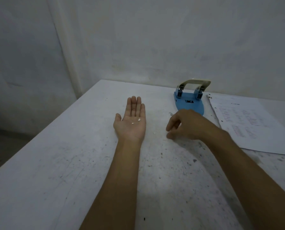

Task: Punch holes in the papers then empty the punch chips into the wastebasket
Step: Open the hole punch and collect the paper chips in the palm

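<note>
Both forearms reach out over the scuffed tabletop [55, 163]. Left hand [131, 123] lies flat, palm up, cupping a couple of chips [136, 121]; right hand [183, 125] is half-curled, pinching toward a stray chip [154, 132]. I'd sweep them, not pick. Punch [189, 103] sits far right beside the papers [248, 123]; no wastebasket visible.
</note>
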